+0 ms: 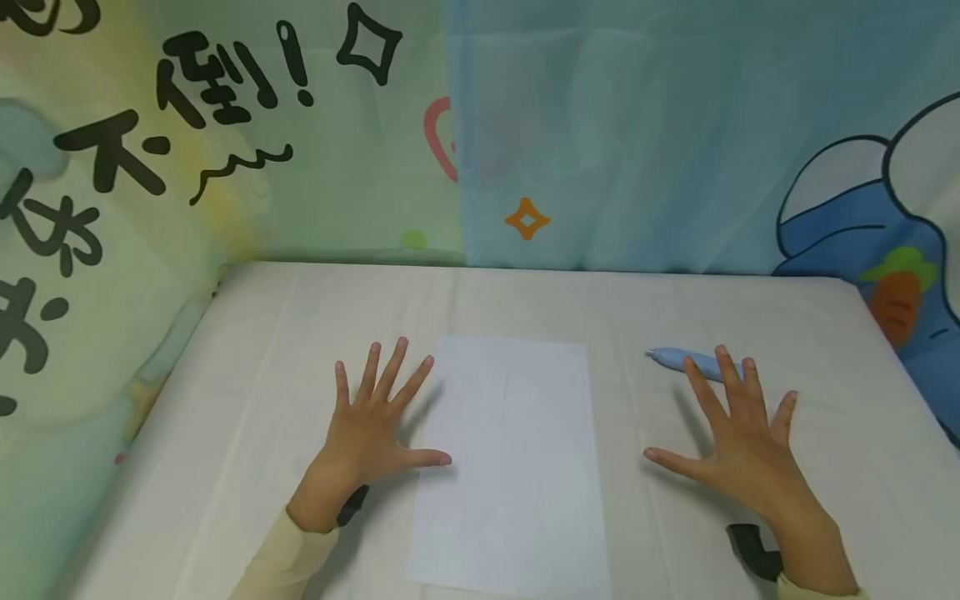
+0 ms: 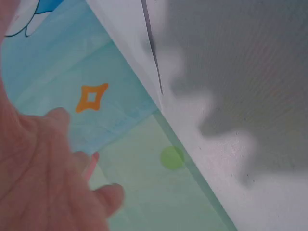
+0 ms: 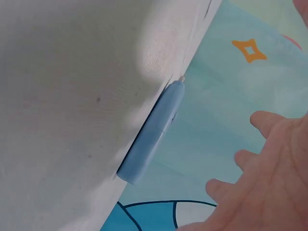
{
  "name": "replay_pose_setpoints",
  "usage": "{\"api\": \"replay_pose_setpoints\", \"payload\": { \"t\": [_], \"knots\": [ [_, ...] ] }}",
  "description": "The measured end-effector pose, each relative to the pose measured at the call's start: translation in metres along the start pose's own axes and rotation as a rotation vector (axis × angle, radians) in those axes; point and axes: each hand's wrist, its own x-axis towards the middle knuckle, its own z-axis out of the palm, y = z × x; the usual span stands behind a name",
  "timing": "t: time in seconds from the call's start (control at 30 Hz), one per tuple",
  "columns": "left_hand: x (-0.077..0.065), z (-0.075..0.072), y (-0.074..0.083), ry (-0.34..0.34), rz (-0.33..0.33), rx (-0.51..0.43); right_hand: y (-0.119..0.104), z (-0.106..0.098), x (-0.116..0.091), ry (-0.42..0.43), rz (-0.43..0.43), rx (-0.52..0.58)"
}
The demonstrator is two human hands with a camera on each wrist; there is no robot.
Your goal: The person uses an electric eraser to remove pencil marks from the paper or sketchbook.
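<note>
The left hand (image 1: pixel 363 437) is hovering with its fingers spread apart at the left side of the paper (image 1: pixel 517 467), its thumb reaching over it, while the right hand (image 1: pixel 750 462), fingers also apart, is hovering beside the pen (image 3: pixel 151 132) and partly hiding it from the head view. The pen is lying toward the desk's far right corner, tip pointing to the left edge; the paper is lying around the middle. The work seems to be pausing at a ready stage, neither hand gripping anything; taking up the pen would call for lowering the right hand and closing its fingers round the barrel. The desk (image 1: pixel 255 400) is showing a white, faintly creased top. Beyond its far edge, a printed backdrop (image 1: pixel 645 142) is hanging, bearing black lettering (image 1: pixel 116 154), an orange star (image 1: pixel 513 221) and a carrot (image 1: pixel 896 308).
</note>
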Motion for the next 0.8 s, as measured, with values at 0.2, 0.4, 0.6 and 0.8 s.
{"api": "replay_pose_setpoints", "payload": {
  "t": [0.2, 0.4, 0.6, 0.8],
  "knots": [
    [0.007, 0.002, 0.001, 0.234, 0.185, -0.050, 0.007, -0.009, 0.004, -0.023, 0.049, 0.143],
    [0.005, 0.002, 0.005, 0.303, 0.345, -0.082, 0.014, -0.019, 0.009, -0.030, 0.137, 0.236],
    [-0.006, 0.008, 0.011, 0.202, 0.403, -0.187, 0.023, -0.023, 0.017, 0.079, 0.055, 0.288],
    [-0.013, 0.013, 0.018, 0.040, 0.414, -0.232, 0.032, -0.021, 0.034, 0.141, 0.076, 0.327]
  ]
}}
